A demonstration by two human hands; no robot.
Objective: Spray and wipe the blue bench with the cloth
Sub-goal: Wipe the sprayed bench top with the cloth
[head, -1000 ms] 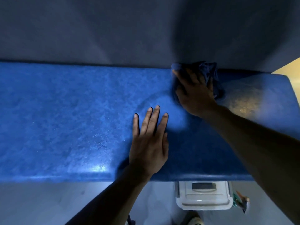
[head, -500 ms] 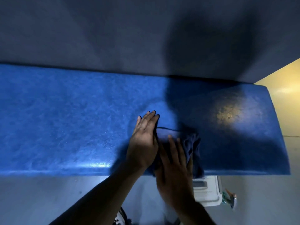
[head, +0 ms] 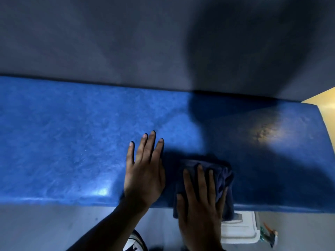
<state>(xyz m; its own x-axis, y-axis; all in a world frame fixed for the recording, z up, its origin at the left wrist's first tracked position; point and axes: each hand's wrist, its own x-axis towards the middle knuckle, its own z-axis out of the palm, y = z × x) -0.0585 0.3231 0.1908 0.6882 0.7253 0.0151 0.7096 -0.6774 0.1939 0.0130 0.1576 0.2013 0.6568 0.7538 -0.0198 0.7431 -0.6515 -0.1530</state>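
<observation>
The blue bench (head: 63, 142) runs across the view against a grey wall. My left hand (head: 145, 171) lies flat on it near the front edge, fingers straight and spread. My right hand (head: 199, 205) presses a dark blue cloth (head: 223, 174) onto the bench's front edge with straight fingers. The cloth is bunched and hangs partly over the edge. A spray bottle (head: 268, 234) with a green body shows at the lower right, on the floor beside a white box.
A white plastic box (head: 239, 230) stands on the grey floor under the bench's front edge. The bench ends at the right by a yellow wall (head: 326, 104). My shoe (head: 136, 243) shows at the bottom.
My right hand pulled the cloth from the back of the bench to the front edge, then shifted slightly right. My left hand stayed flat in place.
</observation>
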